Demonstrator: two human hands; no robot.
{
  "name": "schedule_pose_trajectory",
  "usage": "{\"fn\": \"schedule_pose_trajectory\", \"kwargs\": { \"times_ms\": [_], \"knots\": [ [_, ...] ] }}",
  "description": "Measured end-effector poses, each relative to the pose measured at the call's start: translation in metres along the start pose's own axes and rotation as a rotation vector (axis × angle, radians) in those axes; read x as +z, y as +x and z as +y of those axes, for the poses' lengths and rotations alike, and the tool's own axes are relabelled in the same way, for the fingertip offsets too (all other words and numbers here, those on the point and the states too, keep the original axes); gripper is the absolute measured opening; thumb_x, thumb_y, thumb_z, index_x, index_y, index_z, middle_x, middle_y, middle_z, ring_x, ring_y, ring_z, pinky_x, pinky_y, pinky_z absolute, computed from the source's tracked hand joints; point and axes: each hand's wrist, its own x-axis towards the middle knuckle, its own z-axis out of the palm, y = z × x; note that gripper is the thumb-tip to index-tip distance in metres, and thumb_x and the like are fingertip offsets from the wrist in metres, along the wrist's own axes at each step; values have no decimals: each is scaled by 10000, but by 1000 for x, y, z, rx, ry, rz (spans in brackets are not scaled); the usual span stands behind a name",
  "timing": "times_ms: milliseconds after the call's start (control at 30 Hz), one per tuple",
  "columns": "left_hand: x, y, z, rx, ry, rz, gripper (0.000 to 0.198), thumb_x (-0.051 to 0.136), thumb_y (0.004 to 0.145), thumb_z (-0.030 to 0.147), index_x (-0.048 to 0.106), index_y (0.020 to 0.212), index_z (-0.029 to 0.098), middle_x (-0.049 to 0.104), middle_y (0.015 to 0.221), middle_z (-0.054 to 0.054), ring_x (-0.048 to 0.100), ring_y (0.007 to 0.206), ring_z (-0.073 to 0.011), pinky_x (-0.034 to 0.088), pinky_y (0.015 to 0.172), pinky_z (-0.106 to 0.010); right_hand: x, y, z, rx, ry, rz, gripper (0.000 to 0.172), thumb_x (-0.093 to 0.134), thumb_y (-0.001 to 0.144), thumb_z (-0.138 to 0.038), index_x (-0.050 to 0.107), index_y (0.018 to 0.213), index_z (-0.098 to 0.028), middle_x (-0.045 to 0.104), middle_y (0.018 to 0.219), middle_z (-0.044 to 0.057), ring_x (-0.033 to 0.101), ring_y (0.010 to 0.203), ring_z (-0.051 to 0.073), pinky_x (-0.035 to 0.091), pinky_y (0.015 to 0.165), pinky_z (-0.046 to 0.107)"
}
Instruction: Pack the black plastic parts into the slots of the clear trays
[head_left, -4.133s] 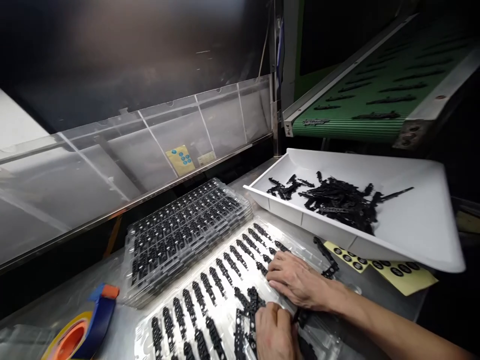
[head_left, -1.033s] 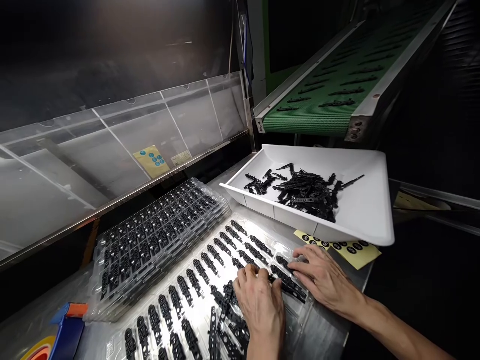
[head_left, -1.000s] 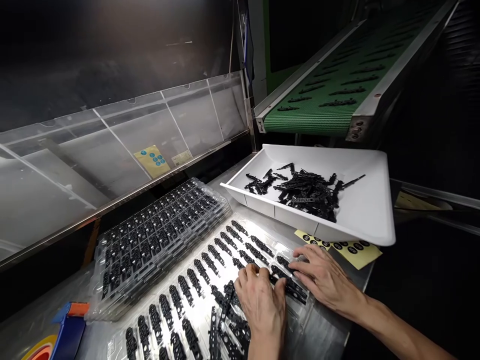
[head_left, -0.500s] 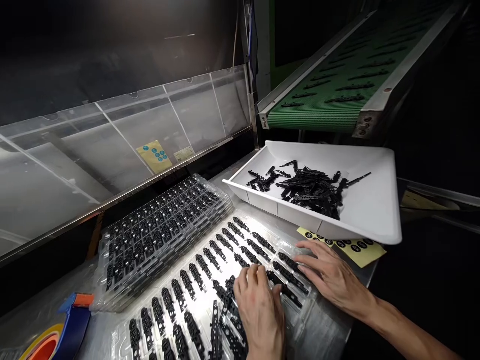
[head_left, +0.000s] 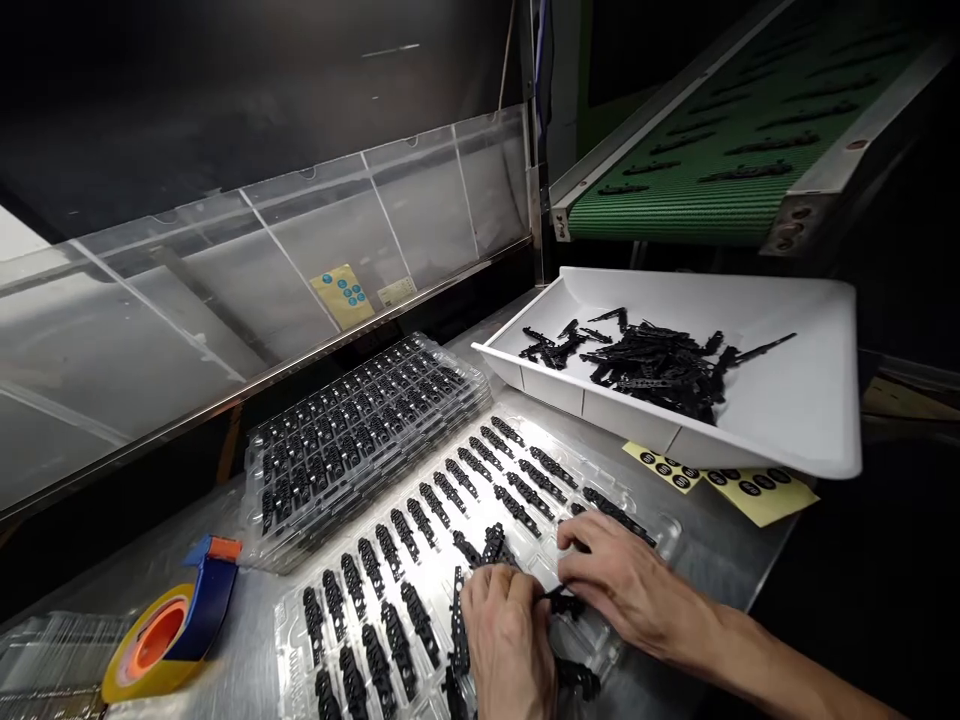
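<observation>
1. Pinched between left hand (head_left: 506, 640) and right hand (head_left: 626, 590): small black plastic part (head_left: 561, 603), low over clear plastic blister tray (head_left: 660, 528).
2. Just behind: stack of filled clear trays (head_left: 360, 440); right, white bin (head_left: 592, 408) of loose black parts.
3. Far left: orange-and-blue tape dispenser (head_left: 169, 635).

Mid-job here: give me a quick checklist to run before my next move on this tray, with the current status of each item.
1. Black part between left hand and right hand: both touch it; how firm the grip is: cannot tell.
2. Clear tray lying flat on the table: ok.
3. Far rows of the tray filled: ok. Pockets under the hands: cannot tell.
4. Loose strips lying across the near rows, unseated: not ok.
5. White bin stocked with spare parts: ok.
6. Tray stack apart from both hands: ok.
</observation>
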Motion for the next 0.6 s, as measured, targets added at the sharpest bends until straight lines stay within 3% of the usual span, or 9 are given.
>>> {"fn": "schedule_pose_trajectory", "kwargs": {
  "times_ms": [67, 167, 233, 267, 333, 433, 600],
  "knots": [
    [2, -3, -1, 56, -95, 38, 161, 520, 852, 101, 621, 884, 222, 634, 914, -29, 501, 914, -213, 361, 815, -369, -13, -8, 2, 30, 135, -18, 133, 528, 910, -171, 634, 843, -215, 629, 849, 13, 577, 771, 143, 461, 663, 252],
    [5, -5, 0, 39, -99, 2, 355, 634, 754, 65, 617, 1057, 251, 647, 1028, -27, 491, 968, -237, 354, 839, -381, -25, -23, 8, -8, 105, 143, 132, 505, 931, -181, 632, 905, -207, 632, 821, 20, 583, 734, 135, 465, 659, 251],
    [7, -4, 1, 20, -35, -46, 277, 634, 762, 81, 651, 967, 267, 652, 980, -14, 489, 925, -234, 346, 801, -377, -24, -29, 12, -105, -39, 246, 170, 471, 934, -138, 633, 935, -190, 626, 841, 41, 575, 768, 147, 456, 692, 273],
    [7, -4, 1, 28, 2, -66, 176, 601, 807, 112, 661, 877, 261, 647, 927, -14, 485, 891, -225, 340, 775, -372, -22, -31, 13, -150, -112, 254, 190, 455, 932, -119, 634, 931, -184, 620, 832, 46, 564, 762, 149, 445, 686, 280],
    [7, -3, 0, 49, 64, -87, 169, 536, 872, 163, 650, 774, 239, 620, 857, -21, 470, 853, -213, 327, 744, -367, -13, -32, 14, -204, -225, 227, 230, 423, 927, -90, 628, 866, -175, 599, 787, 44, 536, 720, 149, 416, 642, 284],
    [6, -5, -3, 76, 100, -119, 159, 548, 846, 114, 641, 784, 226, 594, 875, -19, 450, 867, -207, 318, 741, -362, 0, -35, 12, -219, -288, 220, 272, 383, 913, -58, 605, 804, -170, 572, 756, 45, 510, 701, 154, 388, 626, 292],
    [1, -6, -7, 170, 69, -157, 135, 584, 790, 74, 601, 747, 201, 585, 861, -12, 457, 870, -199, 317, 757, -369, 10, -40, 12, -252, -276, 243, 288, 354, 913, -33, 611, 919, -163, 574, 802, 57, 493, 728, 158, 385, 672, 296]
  ]
}}
